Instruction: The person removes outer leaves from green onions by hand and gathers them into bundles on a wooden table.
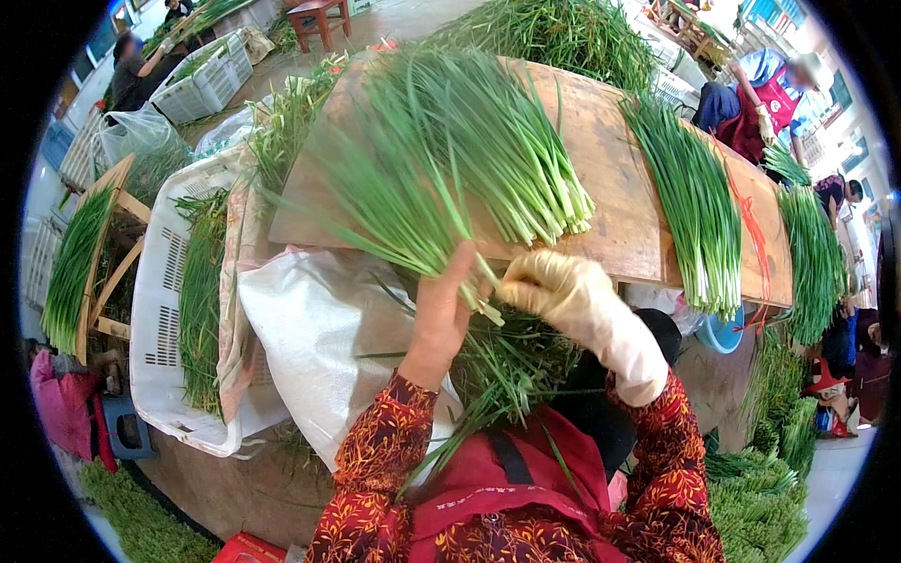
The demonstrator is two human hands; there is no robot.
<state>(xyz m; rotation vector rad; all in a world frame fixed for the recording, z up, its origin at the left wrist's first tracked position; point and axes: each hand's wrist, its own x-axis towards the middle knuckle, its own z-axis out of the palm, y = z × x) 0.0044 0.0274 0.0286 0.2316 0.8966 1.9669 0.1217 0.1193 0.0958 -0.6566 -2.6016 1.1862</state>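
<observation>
A wooden table (624, 197) curves across the middle, with a broad heap (572, 42) of greens beyond its far edge. To the left stands a white crate (155, 366) with more greens inside, and next to it a white sack (310, 319) spreads below the table's near edge. On the table lies a thick pile (493, 141) of long green stalks, pale ends toward the person; well apart to the right lies a neater bundle (690, 197), its ends over the near edge.

The bunch (394, 220) is in the left hand (445, 305), above the table's near edge, its leaves (blurred here) fanning up and left before the pile. The bare fingers close around it near the pale ends, which poke out below. The right hand (544, 289), in a cream glove, is just beside those ends, fingers bent and drawn together; whether they pinch a stalk I cannot tell. A blue bucket (721, 335) sits below the bundle, and thin red cords (746, 220) trail beside it.
</observation>
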